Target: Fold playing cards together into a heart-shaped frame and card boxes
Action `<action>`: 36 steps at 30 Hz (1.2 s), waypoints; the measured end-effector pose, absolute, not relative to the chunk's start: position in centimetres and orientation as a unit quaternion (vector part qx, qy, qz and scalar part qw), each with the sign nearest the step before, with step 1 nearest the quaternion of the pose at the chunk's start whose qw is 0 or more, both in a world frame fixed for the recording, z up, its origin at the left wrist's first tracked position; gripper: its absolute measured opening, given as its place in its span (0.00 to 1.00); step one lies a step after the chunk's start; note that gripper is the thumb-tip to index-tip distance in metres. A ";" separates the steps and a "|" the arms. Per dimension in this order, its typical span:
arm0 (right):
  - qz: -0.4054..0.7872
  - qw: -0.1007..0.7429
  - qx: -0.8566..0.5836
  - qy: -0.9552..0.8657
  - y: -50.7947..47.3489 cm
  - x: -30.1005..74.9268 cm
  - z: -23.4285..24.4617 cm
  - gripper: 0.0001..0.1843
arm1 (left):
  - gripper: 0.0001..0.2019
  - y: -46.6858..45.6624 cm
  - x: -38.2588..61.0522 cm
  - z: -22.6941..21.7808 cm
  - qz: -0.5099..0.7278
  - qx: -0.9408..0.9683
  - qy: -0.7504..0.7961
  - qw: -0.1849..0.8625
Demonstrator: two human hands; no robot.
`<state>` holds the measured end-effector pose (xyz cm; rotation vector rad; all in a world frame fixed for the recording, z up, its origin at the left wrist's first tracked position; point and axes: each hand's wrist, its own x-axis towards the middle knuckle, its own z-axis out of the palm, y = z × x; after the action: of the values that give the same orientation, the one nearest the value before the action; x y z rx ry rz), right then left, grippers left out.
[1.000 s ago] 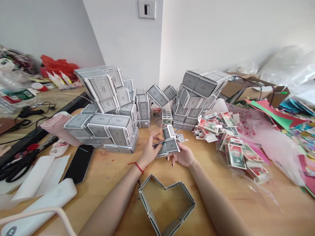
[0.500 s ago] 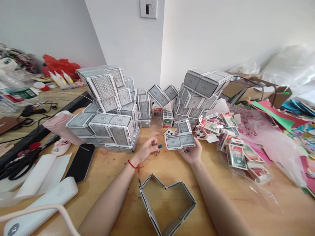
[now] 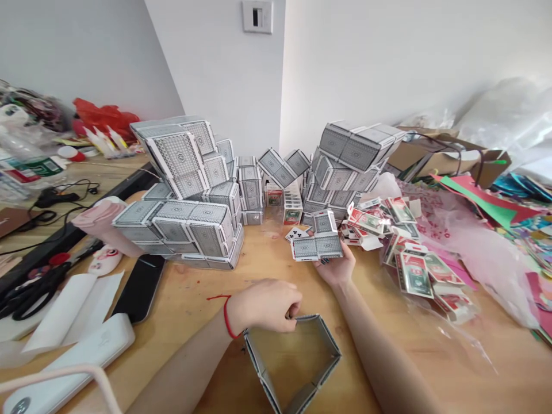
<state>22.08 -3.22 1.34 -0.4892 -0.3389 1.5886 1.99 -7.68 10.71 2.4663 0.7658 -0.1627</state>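
Observation:
My left hand (image 3: 266,305) is closed over the notched top edge of a heart-shaped frame (image 3: 326,337) made of folded playing cards, thumb toward the inside. Its fingertips are partly hidden behind the hand. The frame lies on the table close to me, open in the middle. In my right hand (image 3: 338,268) rests a flat piece of joined grey-backed playing cards (image 3: 317,247), held from below with the fingers mostly covered by it. Just behind that piece lies a loose playing card (image 3: 296,234) showing black clubs.
Stacks of card-built blocks stand at the left (image 3: 194,224) and right (image 3: 345,155). Opened red-and-green card boxes (image 3: 414,276) pile up at the right. A phone (image 3: 138,287), scissors (image 3: 43,287) and a white device with a cable (image 3: 81,356) lie at the left.
My left hand has come down toward me, from beside the card piece onto the heart-shaped frame's notch. My right hand still holds the joined cards in nearly the same place.

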 end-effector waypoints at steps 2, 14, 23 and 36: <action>0.696 0.668 -0.219 -0.145 -3.2 22.2 1.3 0.16 | 0.01 -7.4 1.8 10.6 -0.035 0.919 0.320 0.229; 0.661 0.690 -0.267 -0.124 -2.9 23.0 0.6 0.16 | 0.09 -3.8 -1.0 9.4 0.112 0.823 0.527 0.182; 0.658 0.688 -0.280 -0.123 -2.9 22.8 0.9 0.11 | 0.41 -4.5 -4.0 10.5 -0.015 0.859 0.349 0.374; 0.628 0.666 -0.323 -0.240 -2.9 21.7 0.2 0.14 | 0.41 -6.4 2.0 6.8 0.199 0.842 0.333 0.374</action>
<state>21.69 -2.92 0.16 -0.7298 -0.5423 1.4174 2.03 -6.36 6.83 2.1572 0.8530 0.5088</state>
